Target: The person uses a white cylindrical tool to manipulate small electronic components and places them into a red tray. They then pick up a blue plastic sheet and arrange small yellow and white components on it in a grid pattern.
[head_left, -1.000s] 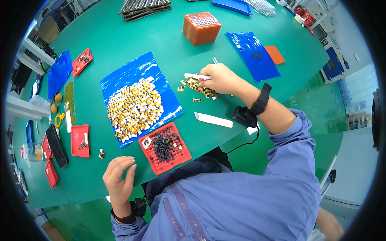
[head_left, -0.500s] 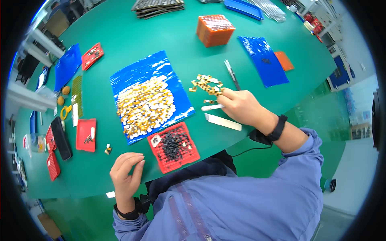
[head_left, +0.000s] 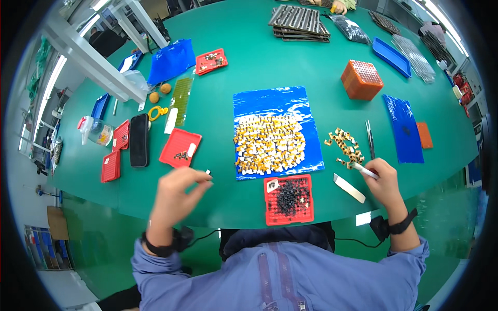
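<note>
My right hand (head_left: 383,181) is closed around a slim white pen-shaped stick (head_left: 367,171). Its tip points at a loose group of small yellow-and-white pieces (head_left: 346,146). Off the table's near left edge, my left hand (head_left: 176,194) is held with fingers curled and the tips slightly apart, with nothing visible in them. A small white piece (head_left: 208,172) lies just beyond those fingertips. Between my hands, a red perforated tray (head_left: 270,207) holds many small black parts and a few white ones. Behind it, a large pile of yellow-and-white pieces (head_left: 270,145) covers a blue sheet (head_left: 270,98).
A white strip (head_left: 348,188) and dark tweezers (head_left: 370,139) lie near my right hand. An orange box (head_left: 361,80) stands farther back. On the left are a red tray (head_left: 179,142), a black case (head_left: 139,141) and yellow scissors (head_left: 155,112). Another person's hand (head_left: 340,7) shows at the far edge.
The view has swung, so the table's things sit farther right. My right hand, earlier at the loose pieces, now grips the white stick. My left hand is closer to the small piece.
</note>
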Motion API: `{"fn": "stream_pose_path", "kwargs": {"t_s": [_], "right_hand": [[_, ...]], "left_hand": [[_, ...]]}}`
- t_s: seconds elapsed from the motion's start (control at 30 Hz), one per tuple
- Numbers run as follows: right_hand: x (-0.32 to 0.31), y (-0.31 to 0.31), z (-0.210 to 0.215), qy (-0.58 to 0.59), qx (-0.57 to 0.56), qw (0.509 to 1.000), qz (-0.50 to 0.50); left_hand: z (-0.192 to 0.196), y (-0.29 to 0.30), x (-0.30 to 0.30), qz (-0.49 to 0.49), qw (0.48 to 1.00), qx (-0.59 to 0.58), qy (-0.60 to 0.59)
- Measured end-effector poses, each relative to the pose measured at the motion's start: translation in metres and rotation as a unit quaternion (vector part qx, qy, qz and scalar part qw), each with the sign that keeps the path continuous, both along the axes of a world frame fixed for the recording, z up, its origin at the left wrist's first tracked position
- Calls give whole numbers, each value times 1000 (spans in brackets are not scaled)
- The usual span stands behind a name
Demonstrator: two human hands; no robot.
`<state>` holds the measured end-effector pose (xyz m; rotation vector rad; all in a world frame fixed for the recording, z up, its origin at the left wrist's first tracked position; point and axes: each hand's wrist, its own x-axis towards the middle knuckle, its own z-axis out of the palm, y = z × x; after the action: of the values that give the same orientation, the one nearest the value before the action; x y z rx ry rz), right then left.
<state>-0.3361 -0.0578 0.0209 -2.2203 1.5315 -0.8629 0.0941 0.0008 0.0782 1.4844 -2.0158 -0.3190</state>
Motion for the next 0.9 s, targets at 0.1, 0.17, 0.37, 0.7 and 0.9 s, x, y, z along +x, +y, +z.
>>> {"fn": "stream_pose_path", "kwargs": {"t_s": [0.1,0.17,0.37,0.7,0.9], "right_hand": [[-14,13,-6,-47,19,995,-80],[-26,21,-17,-82,67,984,-141],[-28,33,-45,-225,38,949,-218],[-38,34,-67,-280,15,935,-218],[-36,35,-66,-275,12,934,-228]], "left_hand": [[32,-46,51,3,999,44,25],[66,-85,86,62,990,122,-20],[81,-224,167,219,967,115,-65],[-14,-338,223,355,890,162,-235],[-44,-354,228,406,839,246,-266]]}}
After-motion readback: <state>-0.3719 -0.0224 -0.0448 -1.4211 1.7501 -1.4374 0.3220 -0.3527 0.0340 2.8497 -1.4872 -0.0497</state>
